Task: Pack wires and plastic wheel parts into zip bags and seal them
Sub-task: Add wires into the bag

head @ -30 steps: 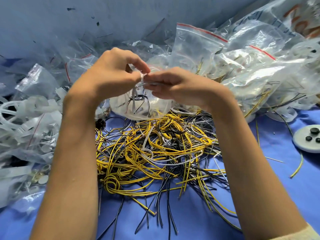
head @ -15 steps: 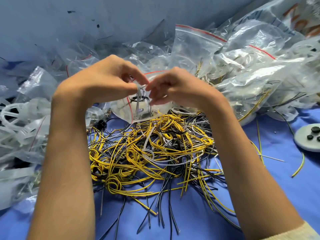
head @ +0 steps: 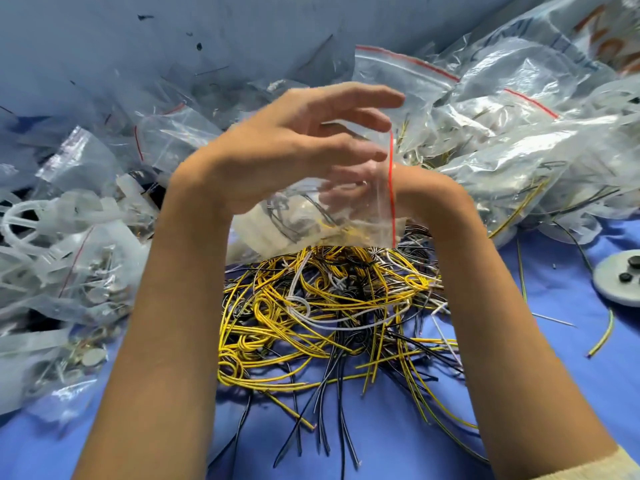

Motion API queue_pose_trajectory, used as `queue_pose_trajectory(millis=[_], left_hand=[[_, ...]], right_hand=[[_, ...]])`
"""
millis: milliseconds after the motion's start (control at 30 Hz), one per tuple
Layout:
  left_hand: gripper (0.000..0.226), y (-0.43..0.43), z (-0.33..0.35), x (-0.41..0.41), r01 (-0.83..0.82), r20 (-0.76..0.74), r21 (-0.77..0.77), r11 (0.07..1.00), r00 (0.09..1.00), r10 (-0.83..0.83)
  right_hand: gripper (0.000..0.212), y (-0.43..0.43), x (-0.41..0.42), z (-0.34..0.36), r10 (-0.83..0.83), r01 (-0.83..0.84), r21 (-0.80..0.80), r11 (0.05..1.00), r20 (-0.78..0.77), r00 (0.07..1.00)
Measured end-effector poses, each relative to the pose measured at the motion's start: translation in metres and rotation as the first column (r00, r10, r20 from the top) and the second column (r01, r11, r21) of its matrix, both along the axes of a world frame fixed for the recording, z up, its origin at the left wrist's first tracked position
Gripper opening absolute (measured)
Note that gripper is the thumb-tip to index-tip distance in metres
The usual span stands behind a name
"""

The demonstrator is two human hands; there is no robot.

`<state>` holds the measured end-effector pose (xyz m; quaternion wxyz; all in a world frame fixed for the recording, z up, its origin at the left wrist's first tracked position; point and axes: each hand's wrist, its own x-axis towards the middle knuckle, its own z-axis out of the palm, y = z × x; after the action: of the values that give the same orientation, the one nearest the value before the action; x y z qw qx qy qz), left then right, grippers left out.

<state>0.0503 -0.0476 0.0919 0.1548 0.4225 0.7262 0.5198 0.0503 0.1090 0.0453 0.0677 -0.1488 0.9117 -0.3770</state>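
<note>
The zip bag (head: 311, 223) no longer hangs from two pinching fingertips as it did half a second ago. It is now turned so that its red strip (head: 391, 188) stands upright, and it is lifted at the middle of the view, above the desk (head: 398, 452). Through the clear plastic show black wire loops, a pale plastic piece and a little yellow.

The left hand (head: 294, 147) has let its pinch go. Its fingers are spread and nearly straight over the bag's upper side, blurred. The right hand (head: 360, 188) lies behind the bag, seen only through the film, so its grasp cannot be told.

At 6 o'clock lies the tangle of wires (head: 329, 306), at 2 o'clock a heap of filled bags (head: 502, 133), at 9 o'clock white wheel parts (head: 52, 216), and at 4 o'clock a grey disc (head: 620, 282).
</note>
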Motion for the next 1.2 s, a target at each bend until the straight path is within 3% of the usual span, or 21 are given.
queue_pose_trajectory(millis=[33,100,200,300,367,467,533,600,733,900,1033,1200], left_hand=[[0.045,-0.004,-0.002,-0.004,0.004,0.001,-0.003,1.000,1.000,-0.004],[0.042,-0.014,-0.008,-0.018,-0.140,-0.071,-0.036,0.989,0.988,0.137],[0.045,-0.033,-0.024,-0.047,-0.449,-0.327,-0.312,0.837,0.878,0.349],[0.057,-0.050,-0.042,-0.063,-0.419,-0.299,-0.691,0.589,0.907,0.295],[0.056,-0.053,-0.048,-0.064,-0.422,-0.332,-0.759,0.495,0.906,0.264],[0.027,-0.047,-0.049,-0.064,-0.508,-0.399,-0.668,0.543,0.861,0.315],[0.013,-0.041,-0.049,-0.062,-0.533,-0.431,-0.625,0.571,0.845,0.317],[0.014,-0.035,-0.049,-0.059,-0.524,-0.450,-0.629,0.574,0.848,0.281],[0.022,-0.032,-0.043,-0.056,-0.548,-0.441,-0.538,0.641,0.831,0.340],[0.031,-0.034,-0.033,-0.059,-0.776,-0.394,-0.202,0.598,0.623,0.676],[0.028,-0.032,-0.022,-0.050,-0.743,-0.237,-0.120,0.659,0.666,0.707],[0.026,-0.033,-0.017,-0.044,-0.758,-0.239,0.000,0.652,0.633,0.736]], right_hand=[[0.038,0.002,0.000,0.000,-0.006,0.006,0.012,1.000,0.016,1.000],[0.050,0.007,-0.004,-0.004,-0.042,0.041,0.018,0.999,0.068,0.997],[0.062,0.016,-0.003,-0.005,-0.118,0.119,-0.018,0.993,0.062,0.991],[0.044,0.023,-0.001,-0.007,-0.119,0.120,-0.047,0.992,0.025,0.993],[0.020,0.028,-0.002,-0.008,-0.125,0.129,-0.087,0.988,0.051,0.991],[0.015,0.031,-0.006,-0.008,-0.166,0.171,-0.136,0.976,0.053,0.985],[0.033,0.032,-0.006,-0.007,-0.175,0.174,-0.094,0.980,0.007,0.985],[0.047,0.031,-0.006,-0.006,-0.180,0.179,-0.067,0.982,-0.005,0.984],[0.045,0.026,-0.005,-0.006,-0.206,0.203,-0.118,0.972,-0.018,0.978],[0.040,0.024,0.002,0.000,-0.287,0.290,-0.441,0.849,0.075,0.955],[0.060,0.029,0.001,0.001,-0.257,0.263,-0.367,0.892,0.066,0.964],[0.083,0.033,0.003,0.006,-0.174,0.248,-0.558,0.792,0.183,0.968]])
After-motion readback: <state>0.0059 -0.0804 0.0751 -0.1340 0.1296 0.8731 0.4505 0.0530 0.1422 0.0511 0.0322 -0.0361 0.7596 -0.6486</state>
